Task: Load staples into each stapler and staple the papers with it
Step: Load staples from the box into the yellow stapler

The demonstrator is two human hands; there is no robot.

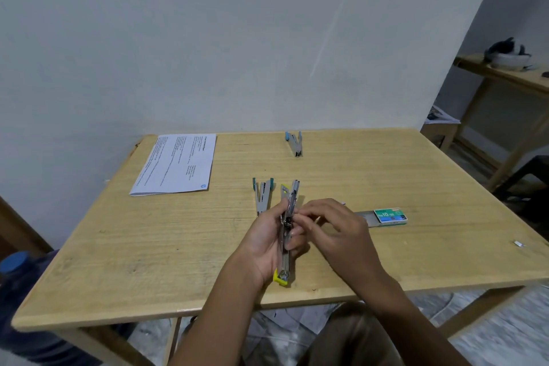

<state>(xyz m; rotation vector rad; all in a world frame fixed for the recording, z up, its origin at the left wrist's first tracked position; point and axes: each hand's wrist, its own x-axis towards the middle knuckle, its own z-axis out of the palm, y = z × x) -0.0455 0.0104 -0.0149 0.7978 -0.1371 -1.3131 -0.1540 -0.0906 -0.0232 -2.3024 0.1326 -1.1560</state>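
Observation:
My left hand (263, 242) grips a yellow-tipped metal stapler (287, 217), swung open above the wooden table (148, 246). My right hand (332, 226) has its fingertips curled at the stapler's middle; whether they pinch staples I cannot tell. A teal-tipped stapler (262, 194) lies open on the table just left of the held one. A blue-tipped stapler (294, 143) lies near the far edge. A green staple box (389, 216) with its tray slid out sits to the right. Printed papers (176, 165) lie at the far left.
A small strip of staples (518, 243) lies near the table's right edge. A blue-capped bottle (15, 263) stands on the floor at the left. A wooden shelf unit (505, 89) stands at the back right. The wall runs close behind the table.

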